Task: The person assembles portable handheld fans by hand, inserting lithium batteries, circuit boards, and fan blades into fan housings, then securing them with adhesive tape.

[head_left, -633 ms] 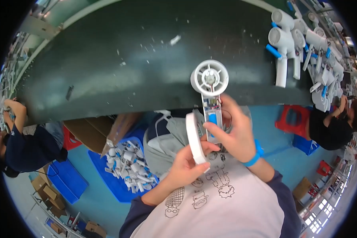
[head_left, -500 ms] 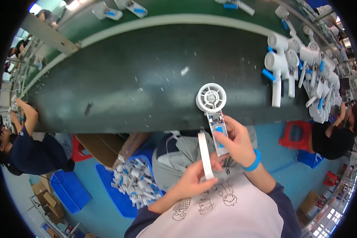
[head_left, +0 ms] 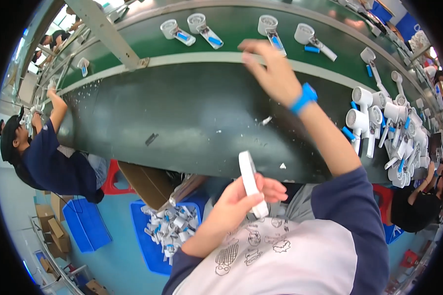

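Low in front of my body, my left hand (head_left: pixel 235 197) is closed around a white tape roll (head_left: pixel 249 178), seen almost edge-on, with some fingers extended past it. My right hand (head_left: pixel 279 77) reaches out over the table's far edge with fingers stretched, holding nothing. Just beyond its fingertips, a white handheld fan (head_left: pixel 268 23) with an exposed handle and blue cell lies on the green conveyor belt (head_left: pixel 236 45). More such fans lie along the belt, including one fan (head_left: pixel 305 33) to the right and another fan (head_left: pixel 197 22) to the left.
The dark tabletop (head_left: pixel 182 118) carries white scraps and a dark strip (head_left: pixel 151 139). White fans (head_left: pixel 359 120) are heaped at the right. A blue bin (head_left: pixel 145 241) of fan parts stands lower left, beside a cardboard box (head_left: pixel 145 184). Co-workers sit at both sides; a metal post (head_left: pixel 106 34) rises left.
My right hand has let go of the fan and moved from near my body up to the belt, where a fan now lies. The left hand keeps the tape roll. The view has shifted.
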The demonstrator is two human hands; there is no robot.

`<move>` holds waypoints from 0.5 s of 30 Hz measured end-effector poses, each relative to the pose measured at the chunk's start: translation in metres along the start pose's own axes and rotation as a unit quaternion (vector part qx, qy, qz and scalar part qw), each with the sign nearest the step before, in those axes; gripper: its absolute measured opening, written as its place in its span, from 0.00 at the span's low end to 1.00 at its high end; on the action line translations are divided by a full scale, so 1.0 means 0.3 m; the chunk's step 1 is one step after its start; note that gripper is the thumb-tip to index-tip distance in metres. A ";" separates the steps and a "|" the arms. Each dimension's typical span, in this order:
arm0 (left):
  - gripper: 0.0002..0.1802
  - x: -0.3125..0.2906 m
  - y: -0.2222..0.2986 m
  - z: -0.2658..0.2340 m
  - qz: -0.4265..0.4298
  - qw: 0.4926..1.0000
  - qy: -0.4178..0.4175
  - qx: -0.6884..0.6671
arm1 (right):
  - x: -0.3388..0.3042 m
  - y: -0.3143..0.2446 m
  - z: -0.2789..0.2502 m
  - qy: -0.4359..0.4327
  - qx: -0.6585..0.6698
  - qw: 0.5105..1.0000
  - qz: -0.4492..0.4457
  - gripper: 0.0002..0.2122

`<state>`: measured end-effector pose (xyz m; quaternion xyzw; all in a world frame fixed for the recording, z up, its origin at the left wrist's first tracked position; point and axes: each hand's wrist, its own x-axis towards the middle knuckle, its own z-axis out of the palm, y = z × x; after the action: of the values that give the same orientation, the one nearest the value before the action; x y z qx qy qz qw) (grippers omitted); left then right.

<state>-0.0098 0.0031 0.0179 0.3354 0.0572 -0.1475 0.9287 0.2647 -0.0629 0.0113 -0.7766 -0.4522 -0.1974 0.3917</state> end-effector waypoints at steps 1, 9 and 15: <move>0.07 0.008 0.018 -0.009 -0.014 1.000 -0.018 -0.020 | -0.067 -0.138 -0.010 -0.102 0.206 0.971 0.060 0.17; 0.10 0.046 -0.025 0.012 0.076 0.941 -0.315 0.099 | -0.238 -0.494 -0.133 -0.065 0.502 0.795 0.334 0.13; 0.09 -0.063 -0.043 -0.075 0.056 0.969 -0.205 0.128 | -0.060 -0.221 0.150 -0.173 0.355 0.889 0.231 0.13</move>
<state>-0.0319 0.0127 -0.0033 0.4172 -0.1725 -0.1668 0.8766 0.1965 -0.0186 0.0004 -0.6900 -0.3611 0.2100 0.5911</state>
